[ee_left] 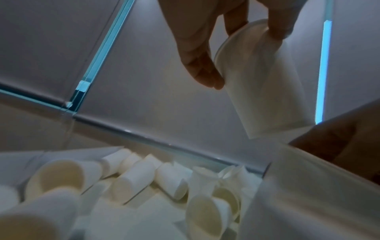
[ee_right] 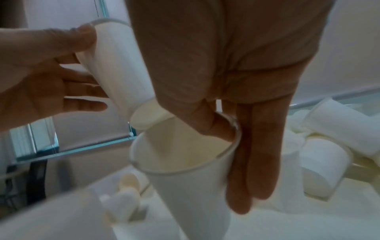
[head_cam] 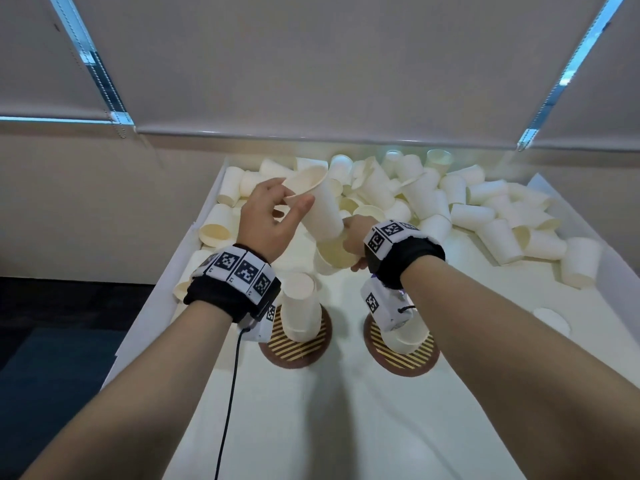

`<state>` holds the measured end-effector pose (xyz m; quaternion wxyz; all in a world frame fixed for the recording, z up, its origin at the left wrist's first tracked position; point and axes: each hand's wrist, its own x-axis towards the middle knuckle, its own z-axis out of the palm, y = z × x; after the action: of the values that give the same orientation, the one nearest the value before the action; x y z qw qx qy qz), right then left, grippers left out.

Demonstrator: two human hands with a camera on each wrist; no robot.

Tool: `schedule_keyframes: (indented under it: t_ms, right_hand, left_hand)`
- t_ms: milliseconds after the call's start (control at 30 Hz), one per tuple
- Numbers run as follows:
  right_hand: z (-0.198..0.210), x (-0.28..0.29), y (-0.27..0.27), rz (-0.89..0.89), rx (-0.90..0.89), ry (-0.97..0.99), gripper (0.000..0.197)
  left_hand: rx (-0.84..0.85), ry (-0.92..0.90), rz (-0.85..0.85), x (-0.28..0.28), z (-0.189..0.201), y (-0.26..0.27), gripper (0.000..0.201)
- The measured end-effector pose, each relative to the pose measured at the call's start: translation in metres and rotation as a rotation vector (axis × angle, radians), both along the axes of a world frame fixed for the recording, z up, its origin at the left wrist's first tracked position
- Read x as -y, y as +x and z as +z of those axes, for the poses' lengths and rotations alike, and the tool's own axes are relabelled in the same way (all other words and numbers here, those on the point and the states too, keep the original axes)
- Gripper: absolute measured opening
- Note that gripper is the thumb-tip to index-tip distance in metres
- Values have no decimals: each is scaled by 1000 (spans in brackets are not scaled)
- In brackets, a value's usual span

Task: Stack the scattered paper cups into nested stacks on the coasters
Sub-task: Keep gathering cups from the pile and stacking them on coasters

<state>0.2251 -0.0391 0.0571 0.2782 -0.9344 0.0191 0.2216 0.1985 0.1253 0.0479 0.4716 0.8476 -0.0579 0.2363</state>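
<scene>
No brand or readable writing shows on any cup; the only markings are the black-and-white square codes on the wristbands [head_cam: 239,271]; the left hand [head_cam: 266,216] is raised above the white worktop [head_cam: 346,410], thumb and fingers pinching the rim of a tilted paper cup [head_cam: 320,206], its base angled down toward the right; the right hand [head_cam: 356,240] sits just below, thumb hooked inside and fingers [ee_right: 255,162] stretched down the outside of a second cup [ee_right: 185,178], mouth upward; the base of the tilted cup is just at that mouth, seemingly not yet inside; nearer the person, two striped brown coasters [head_cam: 294,348] each carry upside-down cups [head_cam: 301,310]; a heap of loose cups [head_cam: 450,202] lies across the far end of the worktop.
</scene>
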Motion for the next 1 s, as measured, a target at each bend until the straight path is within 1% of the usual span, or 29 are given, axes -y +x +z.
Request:
schedule_keyframes:
  t_ms: [33,100,133,200,267,367,500,600,633,700,733,767,833,867,900,933,1000]
  right_hand:
    - [5,0,0,-9,-33,24,53]
    - [11,5,-2,-15,-49,55,48]
    - [16,9,-4,-51,-55,116,48]
    - [29,16,-17,-44,-89,149,43]
    - [35,24,-25,-19,-98,134,35]
    - [42,36,-35,-14,-108,90,31]
    - [53,50,-45,-65,-119,25,17]
    - [50,59,-45,-130,-112,36,12]
    - [51,62,-46,-149,-106,52,9]
    - [54,69,-49,-178,-99,66,9]
    - [55,74,-51,-200,-92,75,13]
    - [56,79,-52,-218,-83,83,18]
    - [55,90,-50,-230,-100,77,20]
    - [56,95,-51,-229,-117,71,20]
    - [56,101,-51,-235,-124,86,23]
    - [59,104,-53,-263,-126,126,27]
    - [65,109,-56,-320,-116,237,34]
  left_hand:
    - [13,13,-25,3,7,-2,30]
    - [35,31,-50,10,18,-8,31]
    - [46,36,-55,13,23,-11,31]
    - [64,46,-60,21,31,-17,32]
    - [63,69,-71,28,37,-22,34]
    - [3,108,-68,37,42,-26,34]
    - [-159,143,-67,49,44,-33,49]
    - [-209,118,-159,63,44,-41,71]
    - [-235,85,-196,69,45,-44,68]
    - [-301,9,-275,78,47,-51,42]
    - [-331,-8,-322,81,46,-53,34]
    - [-363,-12,-371,82,45,-55,36]
    - [-418,6,-442,82,40,-55,55]
    - [-434,19,-456,84,39,-55,58]
    - [-443,27,-463,86,37,-54,53]
    - [-440,21,-473,90,36,-54,43]
    - [-419,-53,-463,97,35,-52,25]
